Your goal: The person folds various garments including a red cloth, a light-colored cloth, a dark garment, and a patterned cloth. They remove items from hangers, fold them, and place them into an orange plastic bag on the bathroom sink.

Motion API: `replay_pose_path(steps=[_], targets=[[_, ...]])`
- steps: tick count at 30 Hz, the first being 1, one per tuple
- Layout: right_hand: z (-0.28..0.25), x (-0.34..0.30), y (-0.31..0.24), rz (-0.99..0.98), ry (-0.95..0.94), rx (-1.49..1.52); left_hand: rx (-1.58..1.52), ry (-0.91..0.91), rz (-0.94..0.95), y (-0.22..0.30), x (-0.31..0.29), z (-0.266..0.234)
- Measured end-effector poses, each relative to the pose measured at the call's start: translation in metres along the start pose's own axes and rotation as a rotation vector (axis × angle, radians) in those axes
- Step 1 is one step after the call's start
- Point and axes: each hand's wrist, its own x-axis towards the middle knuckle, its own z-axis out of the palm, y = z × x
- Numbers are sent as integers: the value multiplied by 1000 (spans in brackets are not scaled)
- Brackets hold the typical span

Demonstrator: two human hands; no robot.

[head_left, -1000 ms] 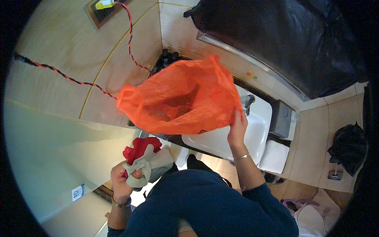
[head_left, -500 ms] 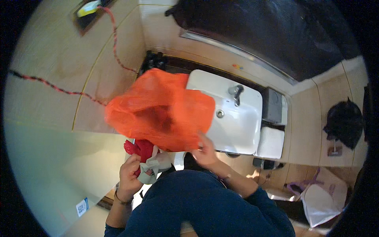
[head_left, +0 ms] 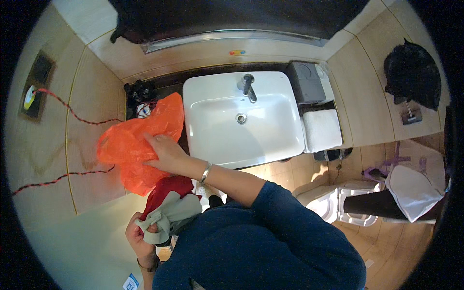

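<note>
My right hand (head_left: 169,153) is on a crumpled orange plastic bag (head_left: 126,142), its fingers and thumb curved around a fold of the plastic. The bag lies over the counter's left end, against the tiled wall, and its contents are hidden. Lower down, my left hand (head_left: 139,238) is closed on a bundle of cloth. Part of this bundle is a red cloth (head_left: 166,190), and part is a pale grey-green cloth (head_left: 170,212) that hangs in folds toward my body.
A white washbasin (head_left: 241,145) with a metal tap (head_left: 248,87) sits right of the bag. Beyond it are a grey box (head_left: 305,83) and a folded white towel (head_left: 323,130). A red-black twisted cord (head_left: 72,110) runs from the wall socket. A toilet (head_left: 340,205) stands at right.
My view has turned, so the whole basin shows. The orange bag has moved off the basin's edge to its left, and my right hand has reached across onto it. My left hand still holds the cloths.
</note>
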Motion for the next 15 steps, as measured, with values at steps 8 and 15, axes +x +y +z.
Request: replay_pose_path(steps=[8,15], targets=[[-73,-64,-8,-40,263,-72,-104,47,-41,15,22,27],[-107,-103,19,189,371,-153,-551,-5,-228,36,66,83]])
